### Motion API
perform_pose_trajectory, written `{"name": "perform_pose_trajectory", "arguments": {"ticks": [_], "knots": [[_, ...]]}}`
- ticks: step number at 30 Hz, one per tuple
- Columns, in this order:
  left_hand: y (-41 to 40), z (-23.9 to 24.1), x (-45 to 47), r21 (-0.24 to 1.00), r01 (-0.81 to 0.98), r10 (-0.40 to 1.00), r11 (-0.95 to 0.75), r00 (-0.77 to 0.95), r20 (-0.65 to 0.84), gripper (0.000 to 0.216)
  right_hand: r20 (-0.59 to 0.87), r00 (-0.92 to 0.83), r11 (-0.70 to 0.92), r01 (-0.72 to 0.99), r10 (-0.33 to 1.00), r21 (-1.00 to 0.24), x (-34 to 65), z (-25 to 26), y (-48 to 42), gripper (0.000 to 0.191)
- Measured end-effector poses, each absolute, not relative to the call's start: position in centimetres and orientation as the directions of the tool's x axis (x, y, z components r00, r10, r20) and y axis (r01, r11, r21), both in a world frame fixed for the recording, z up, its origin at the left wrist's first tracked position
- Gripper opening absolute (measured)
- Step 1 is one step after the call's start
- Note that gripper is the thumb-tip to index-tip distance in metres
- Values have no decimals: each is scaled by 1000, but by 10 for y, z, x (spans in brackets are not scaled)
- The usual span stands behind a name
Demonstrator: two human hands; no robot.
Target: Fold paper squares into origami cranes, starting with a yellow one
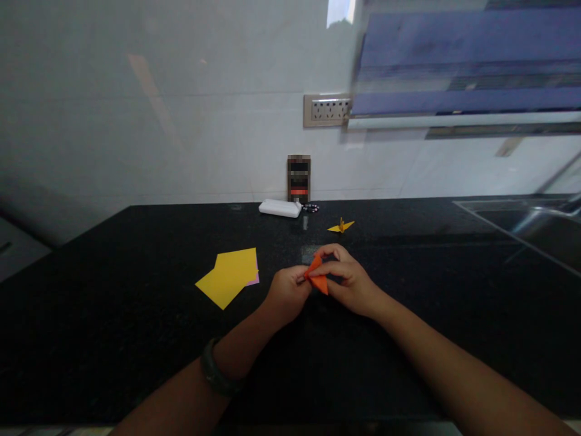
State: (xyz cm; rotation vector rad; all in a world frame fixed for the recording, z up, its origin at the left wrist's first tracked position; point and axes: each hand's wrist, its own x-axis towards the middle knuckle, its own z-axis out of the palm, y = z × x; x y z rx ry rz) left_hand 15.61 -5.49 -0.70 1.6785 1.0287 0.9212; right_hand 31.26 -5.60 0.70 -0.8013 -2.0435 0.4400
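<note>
A small piece of folded orange paper (321, 283) is held between my two hands, above the dark countertop. My left hand (288, 292) pinches its left end, with the fingertips partly hidden. On the other side, my right hand (349, 280) grips the paper between thumb and fingers. Beyond my right hand a finished yellow paper crane (342, 226) stands with its wings spread. Left of my hands lie yellow paper sheets (229, 275), overlapping at an angle, with a pink edge showing under them.
The black countertop (149, 357) runs back to a tiled wall. A white power bank (280, 208) with a beaded strap (311, 208) lies near the wall, before an upright pixelated object (298, 177). At right is a metal sink (535, 227); a wall socket (327, 110) sits above.
</note>
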Motion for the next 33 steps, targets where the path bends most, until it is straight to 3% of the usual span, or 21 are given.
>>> {"name": "perform_pose_trajectory", "arguments": {"ticks": [11, 21, 33], "knots": [[-58, -4, 160, 987, 104, 895, -125, 442, 67, 10, 602, -447, 750, 392, 661, -533, 313, 9, -56, 27], [-56, -5, 159, 992, 88, 888, -94, 459, 43, 5, 609, -475, 772, 414, 635, -482, 312, 10, -58, 18], [-57, -6, 158, 994, 93, 864, -61, 504, 6, 14, 624, -453, 768, 437, 637, -468, 312, 11, -57, 25]]}}
